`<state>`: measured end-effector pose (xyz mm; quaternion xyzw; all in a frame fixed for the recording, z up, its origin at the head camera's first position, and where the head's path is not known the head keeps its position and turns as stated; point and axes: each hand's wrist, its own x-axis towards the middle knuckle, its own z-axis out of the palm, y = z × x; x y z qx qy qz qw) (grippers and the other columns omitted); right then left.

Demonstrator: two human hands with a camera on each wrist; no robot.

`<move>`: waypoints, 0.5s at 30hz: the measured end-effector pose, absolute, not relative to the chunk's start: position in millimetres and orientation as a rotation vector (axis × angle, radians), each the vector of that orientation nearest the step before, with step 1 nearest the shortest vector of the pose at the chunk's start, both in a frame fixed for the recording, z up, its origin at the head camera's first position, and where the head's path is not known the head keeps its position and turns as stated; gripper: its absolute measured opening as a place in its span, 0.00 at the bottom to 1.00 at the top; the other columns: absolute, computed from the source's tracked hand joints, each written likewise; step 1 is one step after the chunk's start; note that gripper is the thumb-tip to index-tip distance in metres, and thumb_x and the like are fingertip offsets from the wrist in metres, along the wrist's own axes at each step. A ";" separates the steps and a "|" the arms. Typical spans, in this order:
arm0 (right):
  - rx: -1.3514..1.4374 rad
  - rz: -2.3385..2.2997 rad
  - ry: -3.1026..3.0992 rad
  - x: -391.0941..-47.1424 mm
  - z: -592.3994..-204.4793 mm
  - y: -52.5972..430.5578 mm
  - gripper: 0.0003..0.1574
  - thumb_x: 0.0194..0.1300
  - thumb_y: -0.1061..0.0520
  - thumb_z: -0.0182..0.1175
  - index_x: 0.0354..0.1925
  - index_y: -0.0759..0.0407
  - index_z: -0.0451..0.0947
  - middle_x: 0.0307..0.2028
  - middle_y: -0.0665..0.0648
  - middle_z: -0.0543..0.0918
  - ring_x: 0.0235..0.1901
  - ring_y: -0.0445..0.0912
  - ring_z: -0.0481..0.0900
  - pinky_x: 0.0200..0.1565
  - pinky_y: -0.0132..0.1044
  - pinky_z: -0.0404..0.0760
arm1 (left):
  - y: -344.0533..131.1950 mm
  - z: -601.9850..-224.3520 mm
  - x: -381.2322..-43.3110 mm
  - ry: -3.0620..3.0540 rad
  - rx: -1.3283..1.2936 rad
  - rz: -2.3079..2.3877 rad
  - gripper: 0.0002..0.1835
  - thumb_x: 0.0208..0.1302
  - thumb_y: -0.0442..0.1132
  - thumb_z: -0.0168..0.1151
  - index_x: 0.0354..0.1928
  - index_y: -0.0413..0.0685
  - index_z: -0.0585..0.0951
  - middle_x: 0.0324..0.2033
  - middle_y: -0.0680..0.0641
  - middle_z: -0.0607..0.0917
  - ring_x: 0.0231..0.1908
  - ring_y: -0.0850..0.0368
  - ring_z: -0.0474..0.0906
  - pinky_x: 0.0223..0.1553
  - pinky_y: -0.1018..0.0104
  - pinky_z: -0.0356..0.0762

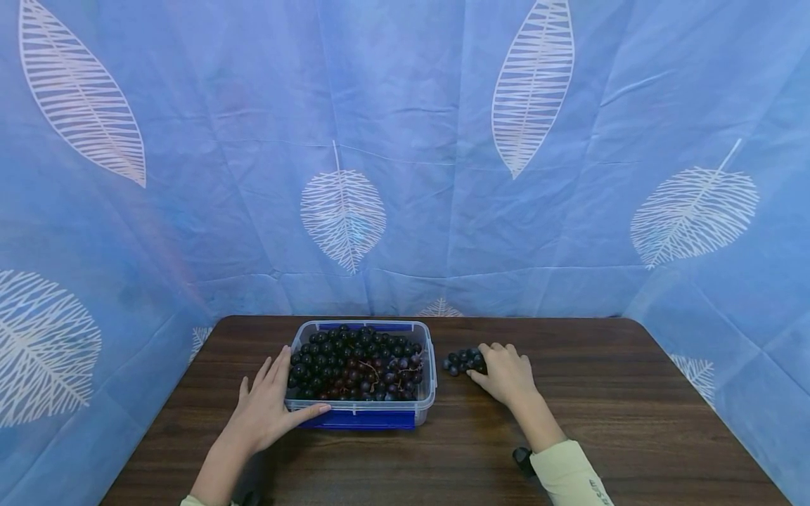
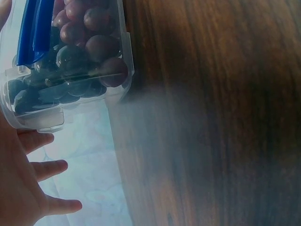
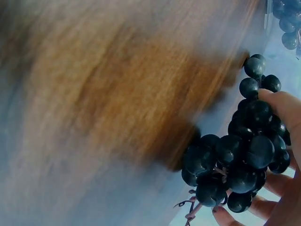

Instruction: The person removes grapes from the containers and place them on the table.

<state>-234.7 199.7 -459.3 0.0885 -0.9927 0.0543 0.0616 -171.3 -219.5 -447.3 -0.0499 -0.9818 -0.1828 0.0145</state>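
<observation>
A clear plastic container (image 1: 425,405) with blue clips holds dark grapes (image 1: 354,365), some reddish, with thin stems among them. My left hand (image 1: 268,404) rests on its left side, thumb over the front rim and the other fingers straight and spread. In the left wrist view those fingers (image 2: 49,167) reach past the container's end wall. Right of the container, my right hand (image 1: 504,374) grips a small bunch of dark grapes (image 3: 242,157) between thumb and fingers. From the head view, the palm covers part of that bunch; a bare bit of stem shows in the right wrist view.
Both the container and the bunch are at a dark wood-grain table (image 1: 601,393), toward its far edge. Behind it hangs a blue cloth (image 1: 411,232) with white leaf prints. A black band (image 1: 522,460) is at the right wrist, beside a pale sleeve (image 1: 566,471).
</observation>
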 end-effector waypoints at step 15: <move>0.266 0.185 -2.938 -232.8 -458.0 205.9 0.45 0.61 0.39 0.70 0.68 0.60 0.72 0.59 0.69 0.77 0.57 0.67 0.75 0.52 0.71 0.73 | -218.7 -445.4 -170.9 -3.069 -0.162 -0.580 0.70 0.51 0.82 0.56 0.80 0.41 0.41 0.78 0.33 0.50 0.75 0.28 0.46 0.63 0.18 0.39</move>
